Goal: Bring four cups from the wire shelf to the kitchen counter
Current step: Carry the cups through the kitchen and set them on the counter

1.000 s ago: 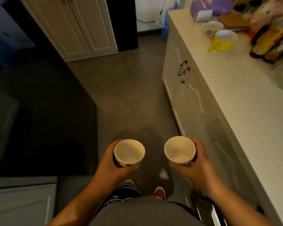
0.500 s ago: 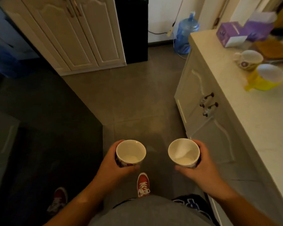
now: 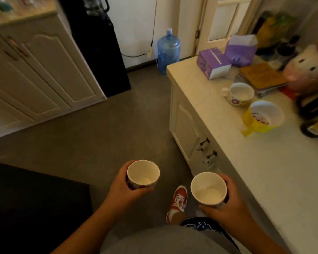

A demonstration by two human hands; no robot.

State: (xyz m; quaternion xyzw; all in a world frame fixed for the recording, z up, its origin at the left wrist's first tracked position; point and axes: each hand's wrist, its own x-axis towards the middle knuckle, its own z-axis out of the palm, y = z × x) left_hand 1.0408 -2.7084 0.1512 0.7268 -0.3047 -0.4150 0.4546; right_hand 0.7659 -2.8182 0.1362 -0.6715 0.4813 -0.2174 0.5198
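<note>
My left hand (image 3: 124,187) grips a white patterned cup (image 3: 143,174), held upright over the floor. My right hand (image 3: 228,206) holds a second white cup (image 3: 208,188), also upright, just off the front edge of the kitchen counter (image 3: 264,162). Both cups look empty. Farther along the counter stand a white mug with a purple print (image 3: 239,94) and a yellow mug (image 3: 262,117), side by side. The wire shelf is out of view.
Purple boxes (image 3: 214,63), a stack of books (image 3: 261,77) and dark bottles (image 3: 314,114) crowd the counter's far end. A blue water jug (image 3: 168,50) stands on the floor by the wall. White cabinets (image 3: 35,74) and a black appliance (image 3: 99,48) line the left.
I have stepped forward along the counter; the two mugs on it now look nearer. Both hands still hold their cups, the right one lower and closer to the counter.
</note>
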